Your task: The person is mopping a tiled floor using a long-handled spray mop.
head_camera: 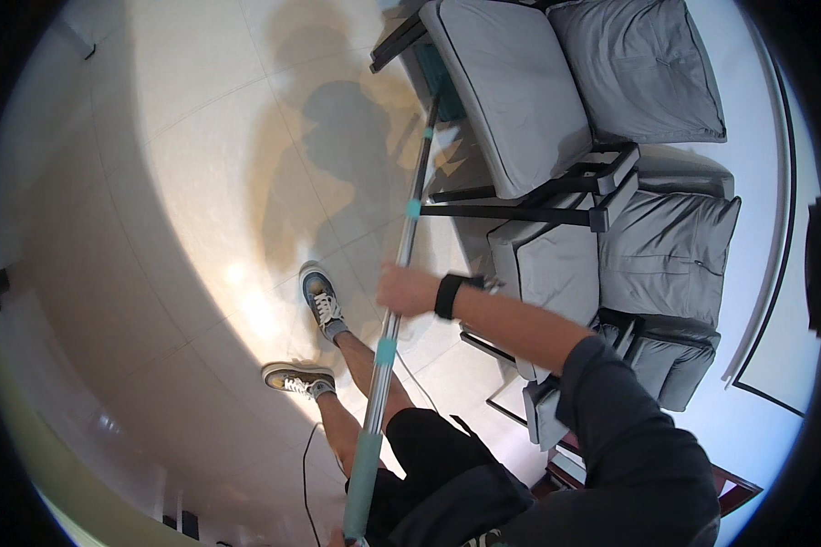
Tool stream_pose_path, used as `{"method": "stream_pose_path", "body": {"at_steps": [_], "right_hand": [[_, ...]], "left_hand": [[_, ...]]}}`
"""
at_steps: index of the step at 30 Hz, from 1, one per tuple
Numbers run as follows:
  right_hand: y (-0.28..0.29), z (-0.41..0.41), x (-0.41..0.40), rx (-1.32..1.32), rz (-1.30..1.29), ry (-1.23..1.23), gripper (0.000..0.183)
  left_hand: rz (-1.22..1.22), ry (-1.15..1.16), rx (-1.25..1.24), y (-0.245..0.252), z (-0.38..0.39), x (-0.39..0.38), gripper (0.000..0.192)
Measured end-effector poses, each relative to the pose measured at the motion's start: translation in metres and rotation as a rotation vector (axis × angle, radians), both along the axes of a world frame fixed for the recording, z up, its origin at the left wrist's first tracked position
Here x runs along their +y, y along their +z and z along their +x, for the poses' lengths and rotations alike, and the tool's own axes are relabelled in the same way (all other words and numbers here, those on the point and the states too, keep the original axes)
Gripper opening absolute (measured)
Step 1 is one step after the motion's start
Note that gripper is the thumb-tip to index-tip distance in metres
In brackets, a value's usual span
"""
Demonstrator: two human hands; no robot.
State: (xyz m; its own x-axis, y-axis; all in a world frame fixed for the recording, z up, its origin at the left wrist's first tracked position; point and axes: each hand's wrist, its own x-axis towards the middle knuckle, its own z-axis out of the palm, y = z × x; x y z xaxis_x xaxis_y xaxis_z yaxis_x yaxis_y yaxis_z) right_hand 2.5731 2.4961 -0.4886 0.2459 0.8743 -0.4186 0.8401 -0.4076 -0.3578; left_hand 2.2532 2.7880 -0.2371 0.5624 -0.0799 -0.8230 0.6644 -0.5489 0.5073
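Note:
A long metal pole (406, 236) with teal bands runs upward from the bottom of the view. My right hand (408, 290), with a black band at its wrist, is closed around the middle of the pole. Only the fingers of my left hand (336, 539) show at the bottom edge, at the lower end of the green grip (362, 478). The pole's far end meets a dark teal head (445, 85), partly hidden beneath a grey cushioned chair (513, 89).
Grey padded seats with loose cushions (660, 256) and dark frames line the right, beside a white wall. The pale tiled floor (198, 205) extends to the left. A thin dark cable (306, 472) lies near my feet. A dark red wooden frame (735, 489) stands at lower right.

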Motion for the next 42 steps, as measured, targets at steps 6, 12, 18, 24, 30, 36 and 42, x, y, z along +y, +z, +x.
{"method": "stream_pose_path", "body": {"at_steps": [6, 12, 18, 24, 30, 36, 42], "right_hand": [[0.027, -0.062, 0.042, 0.071, 0.075, -0.013, 0.011], [-0.03, 0.043, -0.021, -0.185, -0.119, -0.116, 0.007], [0.007, 0.071, -0.05, -0.304, -0.12, -0.298, 0.015], [0.018, -0.05, -0.023, -0.128, 0.11, -0.419, 0.015], [0.067, -0.133, 0.025, 0.026, 0.132, -0.493, 0.017], [0.067, -0.156, 0.03, 0.146, 0.047, -0.458, 0.016], [0.026, -0.112, -0.026, 0.032, -0.079, -0.501, 0.014]], "left_hand": [[0.003, 0.261, 0.357, 0.028, -0.081, 0.011, 0.027], [-0.205, 0.322, -0.047, -0.041, 0.02, -0.032, 0.025], [-0.349, 0.066, -0.051, -0.027, 0.099, -0.053, 0.02], [-0.169, 0.011, -0.006, 0.004, 0.013, 0.003, 0.014], [-0.023, 0.083, -0.149, 0.054, -0.031, 0.053, 0.014], [0.106, 0.152, -0.198, 0.061, -0.046, 0.059, 0.015], [0.08, 0.247, -0.453, 0.008, -0.03, 0.017, 0.012]]}}
